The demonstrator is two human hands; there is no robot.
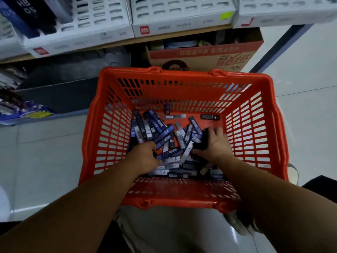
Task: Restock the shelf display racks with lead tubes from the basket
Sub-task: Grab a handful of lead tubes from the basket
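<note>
Lead tubes (164,136) lie heaped loose on the bottom of a red basket (182,79), mostly toward its near side. Both hands reach in. The left hand (145,156) curls into the heap; I cannot tell whether its grip holds a tube. The right hand (217,143) has its grip closed round a dark bundle (201,141). White display racks (182,13) beyond the basket show many bare slots, so most restocking looks undone. Tall basket walls hem the hands; a cardboard box (200,55) crowds the far rim, with open floor (300,79) right of the basket.
</note>
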